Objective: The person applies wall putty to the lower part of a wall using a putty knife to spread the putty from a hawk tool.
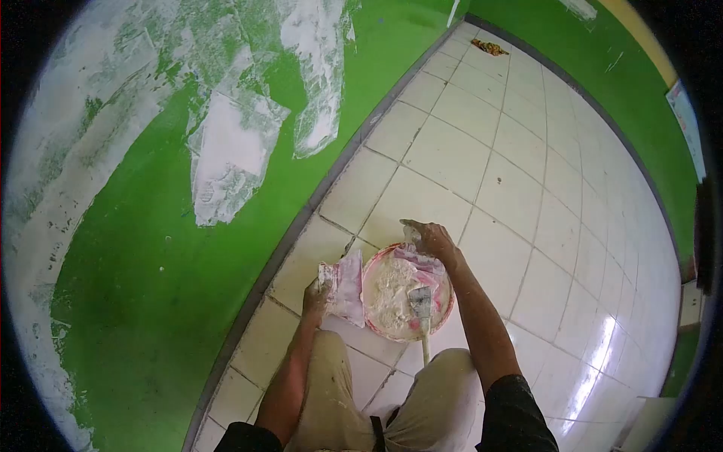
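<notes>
A round red-rimmed tub of whitish putty stands on the floor before my knees. My left hand, left of the tub, is closed on the edge of a flat pinkish putty spreader smeared with white. Over the tub's far rim, my right hand grips a second pinkish putty spreader, its blade down inside the tub. A putty knife leans in the tub, its grey blade on the putty and its pale handle over the near rim, apart from both hands.
A green wall with white putty patches rises at the left, edged by a grey skirting strip. Pale floor tiles stretch right and ahead. A small multicoloured bundle lies near the far corner.
</notes>
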`<state>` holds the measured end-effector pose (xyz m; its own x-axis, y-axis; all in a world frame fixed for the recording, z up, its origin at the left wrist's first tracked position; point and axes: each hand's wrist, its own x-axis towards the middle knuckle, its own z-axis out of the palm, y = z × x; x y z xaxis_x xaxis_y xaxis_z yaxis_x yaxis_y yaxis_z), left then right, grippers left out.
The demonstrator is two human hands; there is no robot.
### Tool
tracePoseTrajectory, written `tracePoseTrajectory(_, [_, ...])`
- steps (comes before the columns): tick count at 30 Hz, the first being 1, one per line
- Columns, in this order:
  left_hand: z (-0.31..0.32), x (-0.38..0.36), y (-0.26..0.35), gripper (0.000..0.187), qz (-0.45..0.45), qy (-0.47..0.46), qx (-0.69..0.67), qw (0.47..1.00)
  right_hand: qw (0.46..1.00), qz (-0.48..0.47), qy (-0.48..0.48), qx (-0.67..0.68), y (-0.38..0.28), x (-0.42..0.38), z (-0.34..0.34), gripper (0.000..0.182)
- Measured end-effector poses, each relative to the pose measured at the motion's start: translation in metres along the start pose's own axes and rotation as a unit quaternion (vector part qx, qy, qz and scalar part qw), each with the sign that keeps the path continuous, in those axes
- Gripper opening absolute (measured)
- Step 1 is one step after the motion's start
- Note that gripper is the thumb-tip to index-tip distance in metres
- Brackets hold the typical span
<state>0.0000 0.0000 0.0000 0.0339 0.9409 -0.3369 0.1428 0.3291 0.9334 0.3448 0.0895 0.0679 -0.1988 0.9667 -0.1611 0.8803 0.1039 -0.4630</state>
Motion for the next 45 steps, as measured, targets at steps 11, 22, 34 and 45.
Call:
tracePoseTrajectory(11, [0.002,-0.014,0.018,0.032,0.000,0.052,-0.041,0.998,0.995,-0.050,0.072,0.044,0.001,-0.023,0.023,0.046])
tracePoseTrajectory(22, [0.002,-0.036,0.046,0.029,-0.102,-0.001,-0.296,0.950,0.903,-0.060,0.053,0.423,0.010,-0.063,-0.048,0.052])
tracePoseTrajectory(34, [0.064,-0.094,0.136,0.036,-0.152,-0.179,-0.406,0.883,0.890,-0.129,0.399,0.179,-0.131,-0.226,-0.100,0.026])
tracePoseTrajectory(45, [0.056,-0.142,0.211,0.036,-0.041,-0.202,-0.427,0.881,0.897,-0.248,0.366,-0.015,-0.151,-0.285,-0.098,0.043])
